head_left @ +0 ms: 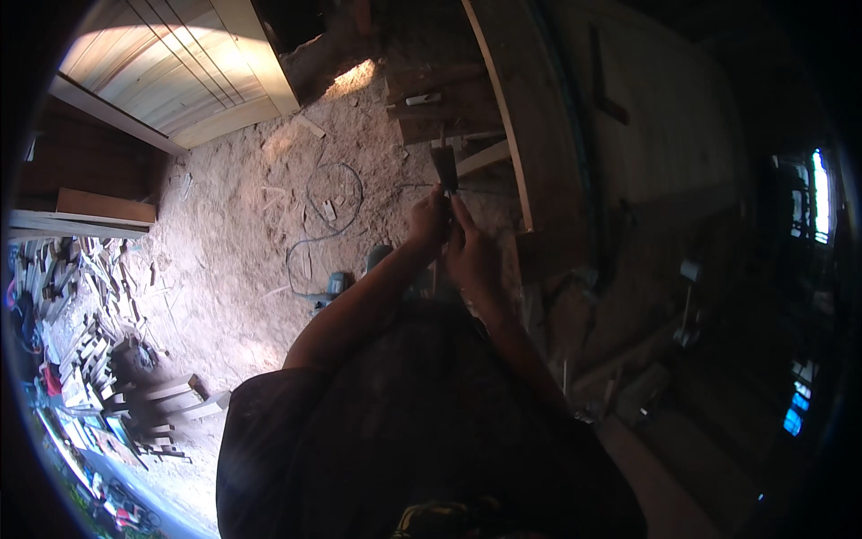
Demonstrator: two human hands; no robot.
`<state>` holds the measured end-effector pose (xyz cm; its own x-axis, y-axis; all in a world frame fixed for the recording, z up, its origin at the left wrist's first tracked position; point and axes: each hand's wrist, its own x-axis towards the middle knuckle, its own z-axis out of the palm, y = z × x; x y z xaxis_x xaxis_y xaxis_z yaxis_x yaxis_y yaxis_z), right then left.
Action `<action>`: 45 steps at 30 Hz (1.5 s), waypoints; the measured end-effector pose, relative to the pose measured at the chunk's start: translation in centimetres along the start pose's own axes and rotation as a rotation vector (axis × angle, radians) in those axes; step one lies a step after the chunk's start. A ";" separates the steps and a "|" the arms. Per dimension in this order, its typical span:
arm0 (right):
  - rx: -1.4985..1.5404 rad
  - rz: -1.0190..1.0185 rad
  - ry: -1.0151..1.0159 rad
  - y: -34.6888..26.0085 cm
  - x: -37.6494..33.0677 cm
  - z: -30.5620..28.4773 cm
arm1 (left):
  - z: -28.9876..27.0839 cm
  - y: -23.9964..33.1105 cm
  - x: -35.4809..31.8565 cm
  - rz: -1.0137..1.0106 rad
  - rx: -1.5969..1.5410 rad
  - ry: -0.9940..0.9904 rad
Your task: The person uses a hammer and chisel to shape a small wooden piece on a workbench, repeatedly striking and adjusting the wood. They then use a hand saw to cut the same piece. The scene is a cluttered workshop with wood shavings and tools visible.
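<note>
Out in front of my body, both hands are close together around a dark tool with a wedge-shaped, flaring end (444, 167). My left hand (429, 221) is closed around its lower part. Just to the right, my right hand (472, 259) is closed too, with a finger reaching up along the tool's base. A thin rod-like piece shows beyond the flared end, over a dark wooden block (449, 121). Dim light hides the tool's exact kind and the part inside my fingers.
A blue-green power tool (336, 284) lies on the dirt floor, its cable (361, 199) looping ahead of it. A pale wooden panel (180, 67) stands far left. Scrap wood (94, 341) is piled at left. A large board (539, 117) rises at right.
</note>
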<state>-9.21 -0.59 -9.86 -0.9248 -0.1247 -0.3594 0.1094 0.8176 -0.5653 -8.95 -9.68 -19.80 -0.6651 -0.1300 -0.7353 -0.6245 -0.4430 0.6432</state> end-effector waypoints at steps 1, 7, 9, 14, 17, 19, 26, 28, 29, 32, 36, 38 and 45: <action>-0.015 -0.014 0.048 -0.3 0.9 -0.1 | -0.1 0.1 0.1 0.009 0.019 0.010; -0.009 0.002 0.094 2.0 1.1 1.8 | -0.5 -0.6 0.3 -0.002 0.080 -0.022; 0.020 -0.163 0.173 2.7 0.8 2.2 | -0.4 -1.1 0.2 0.058 0.068 0.010; -0.042 0.057 0.096 1.3 1.9 1.0 | -0.4 -1.3 -0.4 0.029 0.073 -0.026; -0.031 0.120 -0.001 0.4 2.0 0.5 | -0.7 -0.9 -0.4 0.064 0.127 -0.012; -0.007 0.044 0.023 0.6 1.6 0.7 | -0.9 -1.0 -0.2 0.117 0.110 -0.010; -0.052 0.101 0.012 1.8 -0.2 1.8 | -1.0 -2.1 1.7 0.178 0.232 0.024; -0.046 0.084 0.016 1.3 -0.1 1.4 | -0.7 -2.3 2.1 0.238 0.268 0.060; -0.040 0.054 0.026 0.9 -0.1 1.3 | -0.7 -2.4 2.1 0.318 0.281 0.091; -0.006 0.055 0.055 0.0 0.6 0.8 | -0.7 -2.4 1.7 0.290 0.210 0.061; -0.083 -0.032 0.152 0.2 2.0 1.0 | -1.3 -1.2 1.0 0.099 0.094 -0.025; -0.021 0.093 0.029 0.8 2.1 1.4 | -1.4 -0.6 0.9 0.064 0.140 -0.018; -0.070 -0.078 0.211 2.0 1.6 1.8 | -1.8 -0.8 0.6 -0.074 0.098 -0.117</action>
<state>-9.85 -0.20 -12.93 -0.9859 -0.0746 -0.1498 0.0163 0.8481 -0.5296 -8.14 -10.98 -21.10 -0.6556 0.0066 -0.7551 -0.7066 -0.3581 0.6104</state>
